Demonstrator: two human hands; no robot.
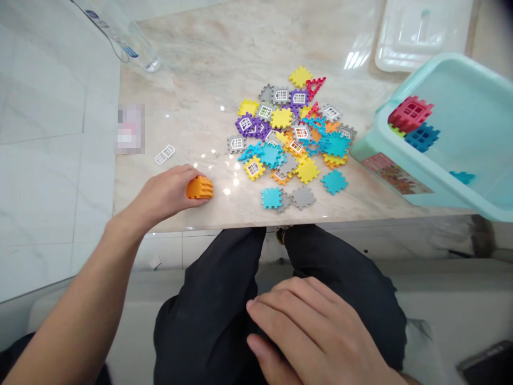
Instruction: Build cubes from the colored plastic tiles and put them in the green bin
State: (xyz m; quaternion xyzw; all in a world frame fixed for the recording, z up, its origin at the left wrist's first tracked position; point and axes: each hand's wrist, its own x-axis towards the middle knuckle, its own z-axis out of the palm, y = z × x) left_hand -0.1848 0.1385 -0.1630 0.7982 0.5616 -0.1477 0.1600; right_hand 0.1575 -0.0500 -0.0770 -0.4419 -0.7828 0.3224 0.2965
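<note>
My left hand (166, 193) rests on the marble table (192, 80) near its front edge, fingers curled round an orange toothed block (200, 187). My right hand (304, 329) lies flat on my lap over black trousers, fingers stretched out and holding nothing. A heap of flat interlocking plastic tiles (292, 136), yellow, purple, grey, blue, orange and red, some with white windows, is spread over the middle of the table, to the right of my left hand.
A teal plastic bin (476, 112) at the right edge holds a red block (411, 113) and a blue block (421, 136). A clear lid (425, 32) lies behind it. A clear bottle (124, 35) stands at the back left. A white window piece (164, 154) lies alone.
</note>
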